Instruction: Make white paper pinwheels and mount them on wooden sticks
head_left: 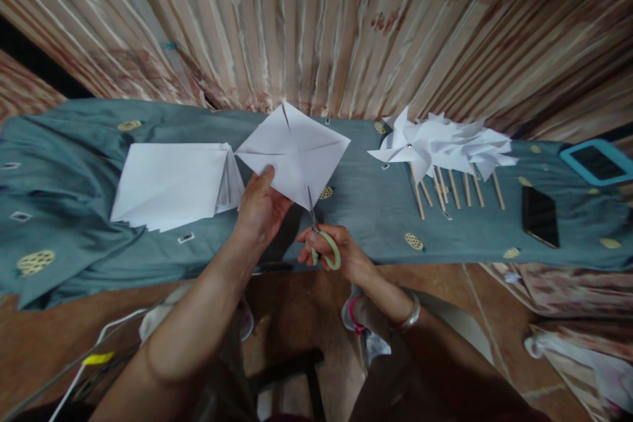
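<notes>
Paper, metal and cloth under my hands

Between my left hand (pixel 260 208) fingers sits a matt white paper square (pixel 294 151); my right hand (pixel 336 252) fingers grip scissors (pixel 320 237) with glossy pale-green plastic handles and dull metal blades, over matt teal tablecloth (pixel 370 211).

Striped pink-beige curtain (pixel 346 20) hangs across whole back, patterned in red. Long desk (pixel 376 211) draped in teal cloth with yellow motifs. Brown tiled floor (pixel 297 316) below. Light dim, warm.

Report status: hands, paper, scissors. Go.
Left hand holds white paper square up. Right hand grips scissors, blades at its lower corner. Paper stack left, pinwheels right; neither touching.
</notes>
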A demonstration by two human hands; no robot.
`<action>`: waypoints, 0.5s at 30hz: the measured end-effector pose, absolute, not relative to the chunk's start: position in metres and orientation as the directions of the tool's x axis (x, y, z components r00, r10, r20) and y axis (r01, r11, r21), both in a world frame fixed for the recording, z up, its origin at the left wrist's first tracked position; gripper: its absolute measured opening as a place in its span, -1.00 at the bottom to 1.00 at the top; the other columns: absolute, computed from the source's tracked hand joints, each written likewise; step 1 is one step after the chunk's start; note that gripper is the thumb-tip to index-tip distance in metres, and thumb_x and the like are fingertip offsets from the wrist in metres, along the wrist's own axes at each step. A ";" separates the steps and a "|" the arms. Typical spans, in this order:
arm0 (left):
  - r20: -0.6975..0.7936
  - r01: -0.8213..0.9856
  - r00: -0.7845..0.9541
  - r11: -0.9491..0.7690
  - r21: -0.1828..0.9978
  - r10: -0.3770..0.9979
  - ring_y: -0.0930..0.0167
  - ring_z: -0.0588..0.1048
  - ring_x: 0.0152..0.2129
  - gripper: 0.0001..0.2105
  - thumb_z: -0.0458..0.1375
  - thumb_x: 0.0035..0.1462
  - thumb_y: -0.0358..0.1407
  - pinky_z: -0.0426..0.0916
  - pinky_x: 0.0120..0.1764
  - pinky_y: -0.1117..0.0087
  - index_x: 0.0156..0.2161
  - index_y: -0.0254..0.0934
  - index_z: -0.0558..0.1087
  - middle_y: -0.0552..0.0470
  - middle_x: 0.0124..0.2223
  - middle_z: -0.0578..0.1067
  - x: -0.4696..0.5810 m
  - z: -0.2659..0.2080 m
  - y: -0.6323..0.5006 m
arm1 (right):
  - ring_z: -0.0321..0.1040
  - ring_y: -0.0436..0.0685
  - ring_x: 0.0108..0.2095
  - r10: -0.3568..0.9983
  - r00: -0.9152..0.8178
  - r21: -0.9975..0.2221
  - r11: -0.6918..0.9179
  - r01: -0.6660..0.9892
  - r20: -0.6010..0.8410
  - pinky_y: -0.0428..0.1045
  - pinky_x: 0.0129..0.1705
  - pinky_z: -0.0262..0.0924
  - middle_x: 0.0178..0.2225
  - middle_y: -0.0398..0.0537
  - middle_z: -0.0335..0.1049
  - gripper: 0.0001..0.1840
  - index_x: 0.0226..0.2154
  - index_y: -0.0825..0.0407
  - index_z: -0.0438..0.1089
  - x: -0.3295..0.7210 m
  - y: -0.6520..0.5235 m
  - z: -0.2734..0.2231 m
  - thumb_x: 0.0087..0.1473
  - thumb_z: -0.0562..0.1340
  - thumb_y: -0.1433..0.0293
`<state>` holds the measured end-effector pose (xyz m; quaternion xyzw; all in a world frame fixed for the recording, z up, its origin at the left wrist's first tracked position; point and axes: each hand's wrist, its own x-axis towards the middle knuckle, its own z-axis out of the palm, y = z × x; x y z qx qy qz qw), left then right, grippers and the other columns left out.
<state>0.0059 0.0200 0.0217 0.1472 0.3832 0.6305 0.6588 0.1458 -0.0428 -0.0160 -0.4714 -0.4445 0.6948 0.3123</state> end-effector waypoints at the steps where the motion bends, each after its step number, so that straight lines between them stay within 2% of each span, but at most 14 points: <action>1: -0.315 -0.721 -0.089 0.157 0.675 0.945 0.28 0.50 -0.04 -0.83 0.07 0.20 -0.40 0.47 -0.04 0.27 -0.17 -0.24 0.50 0.00 -0.19 0.60 0.006 0.022 0.020 | 0.31 -0.03 -0.58 0.852 -0.361 -0.910 -0.413 -0.020 -0.379 -0.17 -0.65 0.02 -0.54 -0.05 0.47 -0.57 -0.42 0.09 0.44 0.145 -0.043 -0.015 -0.01 0.28 0.03; 7: -0.279 -0.730 -0.082 0.133 0.671 0.957 0.35 0.54 -0.14 -0.82 0.07 0.22 -0.40 0.46 -0.05 0.34 -0.12 -0.29 0.48 -0.03 -0.13 0.59 0.006 0.021 0.020 | 0.26 -0.06 -0.62 0.847 -0.344 -0.893 -0.447 -0.050 -0.404 -0.16 -0.63 0.04 -0.59 -0.11 0.43 -0.57 -0.42 0.09 0.43 0.143 -0.042 -0.011 -0.11 0.34 0.04; 15: -0.280 -0.730 -0.098 0.122 0.673 0.955 0.38 0.54 -0.18 -0.83 0.05 0.23 -0.42 0.46 -0.09 0.41 -0.20 -0.25 0.50 0.02 -0.23 0.60 0.004 0.020 0.021 | 0.25 -0.06 -0.63 0.867 -0.314 -0.902 -0.427 -0.067 -0.387 -0.15 -0.62 0.04 -0.61 -0.13 0.43 -0.60 -0.41 0.09 0.43 0.142 -0.043 -0.013 -0.11 0.34 0.07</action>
